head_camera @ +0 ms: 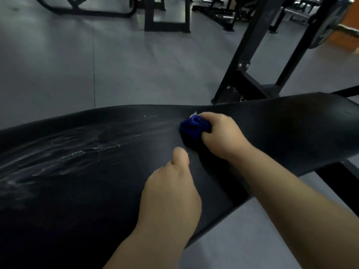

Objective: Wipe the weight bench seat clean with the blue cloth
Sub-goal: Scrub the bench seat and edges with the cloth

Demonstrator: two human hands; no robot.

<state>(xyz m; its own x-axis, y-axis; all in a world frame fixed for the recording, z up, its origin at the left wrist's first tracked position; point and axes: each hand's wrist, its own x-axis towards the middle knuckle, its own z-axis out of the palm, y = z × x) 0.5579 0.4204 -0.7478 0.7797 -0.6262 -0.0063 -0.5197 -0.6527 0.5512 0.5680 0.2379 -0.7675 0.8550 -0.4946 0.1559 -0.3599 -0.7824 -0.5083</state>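
Press the blue cloth (194, 125) down onto the weight bench seat (291, 121) and drag in long, overlapping passes toward the white smears (77, 152) well to the left of the cloth, probably the dirt left to clear. Better to open out the wad first: bunched this tightly, likely touching the padding with little fabric. Lean steadily rather than scrub, and turn to a fresh face once soiled. Brace with the left hand (171, 189), planted on the seat nearer than the cloth and slightly to its left, to keep weight off the wiping arm. Cloth gripped in the right hand (221, 136), fingers curled tightly round the wad, knuckles up; blue folds poking out of the fist on its left, resting on the seat close to the far edge. Nothing visible in the left hand: thumb straight along the padding, fingers folded under and out of sight. Beyond the cloth, a black steel frame (250, 61) standing on grey floor (97, 65).
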